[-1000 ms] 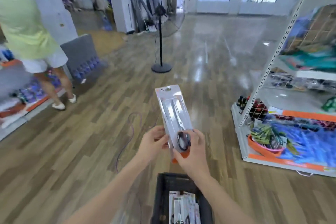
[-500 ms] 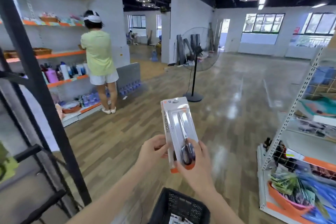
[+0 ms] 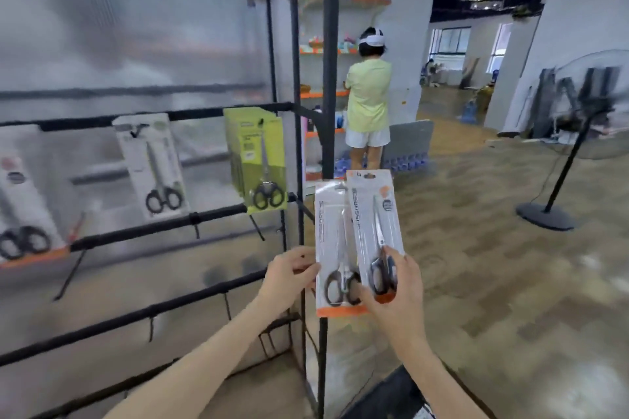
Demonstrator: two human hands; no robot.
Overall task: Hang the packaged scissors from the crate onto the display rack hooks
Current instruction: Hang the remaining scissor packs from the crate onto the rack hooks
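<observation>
Two packs of scissors are held up in front of me, side by side. My left hand [image 3: 291, 271] pinches the left pack [image 3: 332, 241] at its left edge. My right hand [image 3: 394, 292] grips the bottom of the right pack [image 3: 374, 214], thumb over the black handles. The black display rack [image 3: 326, 78] stands to the left, with hooks on its bars. On it hang a green scissors pack [image 3: 258, 160], a white pack [image 3: 151, 163] and another pack [image 3: 20, 201] at the far left. A corner of the black crate [image 3: 394, 391] shows at the bottom.
A person in a yellow shirt [image 3: 369, 99] stands at wall shelves behind the rack. A standing fan [image 3: 561, 177] is on the wooden floor to the right. Bare hooks [image 3: 255, 228] stick out from the rack's lower bars.
My view has swung left from the open floor to the rack. The stack I held has been split into two packs, one in each hand.
</observation>
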